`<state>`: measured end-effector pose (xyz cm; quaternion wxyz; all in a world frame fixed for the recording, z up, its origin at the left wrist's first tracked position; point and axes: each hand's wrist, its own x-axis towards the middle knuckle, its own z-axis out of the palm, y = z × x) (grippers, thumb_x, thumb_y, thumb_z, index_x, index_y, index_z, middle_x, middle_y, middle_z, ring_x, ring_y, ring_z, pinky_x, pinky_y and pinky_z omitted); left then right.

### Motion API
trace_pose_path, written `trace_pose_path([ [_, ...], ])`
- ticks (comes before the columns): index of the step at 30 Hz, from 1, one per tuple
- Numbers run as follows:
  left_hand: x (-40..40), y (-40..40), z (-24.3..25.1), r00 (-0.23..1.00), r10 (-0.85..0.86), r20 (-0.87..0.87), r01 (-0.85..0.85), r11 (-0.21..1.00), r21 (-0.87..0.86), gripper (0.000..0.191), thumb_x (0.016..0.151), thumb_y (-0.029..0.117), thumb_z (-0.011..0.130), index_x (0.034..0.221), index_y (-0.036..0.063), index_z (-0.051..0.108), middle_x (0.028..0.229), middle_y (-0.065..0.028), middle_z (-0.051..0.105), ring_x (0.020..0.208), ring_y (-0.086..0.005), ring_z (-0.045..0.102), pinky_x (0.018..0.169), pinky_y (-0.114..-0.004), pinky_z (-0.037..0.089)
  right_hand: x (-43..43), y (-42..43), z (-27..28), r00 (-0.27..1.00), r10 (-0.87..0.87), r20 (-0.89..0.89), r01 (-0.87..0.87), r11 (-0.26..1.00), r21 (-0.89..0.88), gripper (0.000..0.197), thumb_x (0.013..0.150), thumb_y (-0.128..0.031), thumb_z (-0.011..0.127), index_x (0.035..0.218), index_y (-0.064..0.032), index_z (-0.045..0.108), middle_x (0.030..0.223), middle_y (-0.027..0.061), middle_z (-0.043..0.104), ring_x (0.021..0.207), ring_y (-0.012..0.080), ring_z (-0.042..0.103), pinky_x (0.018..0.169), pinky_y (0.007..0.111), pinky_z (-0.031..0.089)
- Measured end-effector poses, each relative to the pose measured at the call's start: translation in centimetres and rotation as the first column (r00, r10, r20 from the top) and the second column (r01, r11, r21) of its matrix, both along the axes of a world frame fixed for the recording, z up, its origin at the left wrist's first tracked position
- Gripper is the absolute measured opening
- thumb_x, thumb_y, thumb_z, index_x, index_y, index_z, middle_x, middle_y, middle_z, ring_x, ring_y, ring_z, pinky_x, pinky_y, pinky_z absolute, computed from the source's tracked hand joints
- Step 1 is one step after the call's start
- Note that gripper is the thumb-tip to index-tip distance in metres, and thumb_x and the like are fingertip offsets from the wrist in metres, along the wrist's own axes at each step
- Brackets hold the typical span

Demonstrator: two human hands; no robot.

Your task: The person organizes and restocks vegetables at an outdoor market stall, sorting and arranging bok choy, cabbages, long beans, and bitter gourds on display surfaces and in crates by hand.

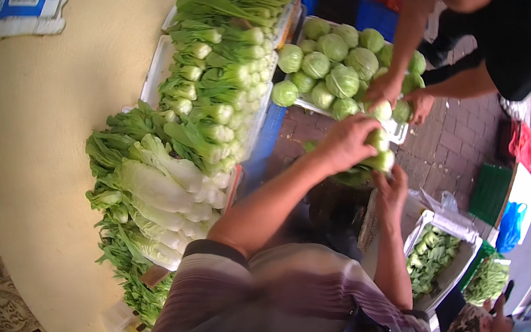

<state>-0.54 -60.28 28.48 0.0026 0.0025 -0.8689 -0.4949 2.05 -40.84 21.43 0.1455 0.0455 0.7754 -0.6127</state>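
Note:
In front of my chest, my left hand [352,139] grips bok choy heads [380,161] from above, their white bases facing right and dark leaves hanging to the left. Just below them, my right hand [392,193] has its raised fingertips at the base of the lowest head; whether it grips it cannot be told. Directly beyond my hands lies a crate of round green cabbages [342,82]. Another person's hands [385,89] reach to the near corner of that crate, close to my left hand. Rows of bok choy [220,113] and napa cabbages [156,183] are stacked at the left.
Another person in a dark shirt [516,37] bends over the cabbages from the right. A white foam box of leafy greens [434,259] stands at the lower right, near green beans [489,279] and a green crate [491,193]. A yellowish wall [45,190] runs along the left.

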Motion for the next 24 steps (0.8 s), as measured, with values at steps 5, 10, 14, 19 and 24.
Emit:
trace_pose_path([
  [5, 0.5, -17.7, 6.1, 0.964, 0.109, 0.244, -0.031, 0.953, -0.3, 0.041, 0.075, 0.014, 0.07, 0.114, 0.0089, 0.058, 0.111, -0.0115, 0.058, 0.101, -0.0229, 0.058, 0.091, -0.035, 0.048, -1.2, -20.3, 1.7, 0.969, 0.196, 0.149, -0.136, 0.93, -0.343, 0.033, 0.082, -0.01, 0.067, 0.11, 0.0042, 0.056, 0.092, 0.0087, 0.06, 0.082, 0.0157, 0.057, 0.069, 0.026, 0.047],
  [10, -1.3, -29.6, 8.6, 0.918, 0.06, 0.392, 0.135, 0.882, -0.452, 0.043, 0.076, 0.014, 0.07, 0.117, 0.0131, 0.058, 0.115, -0.0103, 0.056, 0.098, -0.0222, 0.057, 0.089, -0.034, 0.05, 0.5, -34.8, 1.9, 0.894, 0.263, 0.363, 0.003, 0.806, -0.592, 0.029, 0.08, -0.018, 0.071, 0.091, -0.0016, 0.05, 0.087, 0.0075, 0.053, 0.073, 0.0129, 0.054, 0.056, 0.021, 0.044],
  [14, -3.3, -33.5, 3.9, 0.846, 0.063, 0.529, 0.238, 0.844, -0.481, 0.046, 0.079, 0.012, 0.066, 0.123, 0.0171, 0.056, 0.124, -0.008, 0.054, 0.109, -0.0223, 0.053, 0.097, -0.037, 0.044, 0.9, -39.3, -0.6, 0.953, 0.304, -0.003, -0.303, 0.946, -0.113, 0.043, 0.081, -0.033, 0.069, 0.091, 0.0032, 0.05, 0.076, 0.0179, 0.057, 0.068, 0.0305, 0.056, 0.064, 0.041, 0.046],
  [19, -1.3, -34.7, -3.6, 0.945, 0.164, 0.282, 0.029, 0.819, -0.573, 0.058, 0.077, 0.018, 0.058, 0.134, 0.0156, 0.046, 0.136, -0.0102, 0.047, 0.126, -0.0286, 0.042, 0.11, -0.043, 0.026, 0.7, -39.1, -2.3, 0.932, 0.361, 0.028, -0.362, 0.928, 0.091, 0.045, 0.082, -0.036, 0.068, 0.092, 0.0042, 0.051, 0.077, 0.0222, 0.061, 0.072, 0.0384, 0.06, 0.067, 0.043, 0.047],
  [24, -1.2, -35.5, -5.0, 0.975, 0.138, 0.171, -0.011, 0.807, -0.591, 0.057, 0.076, 0.022, 0.056, 0.132, 0.012, 0.048, 0.136, -0.0086, 0.048, 0.129, -0.0249, 0.038, 0.113, -0.047, 0.016, -0.1, -38.8, -1.3, 0.939, 0.343, -0.006, -0.338, 0.928, 0.154, 0.051, 0.084, -0.044, 0.062, 0.095, 0.0042, 0.053, 0.078, 0.0231, 0.064, 0.075, 0.039, 0.063, 0.067, 0.043, 0.048],
])
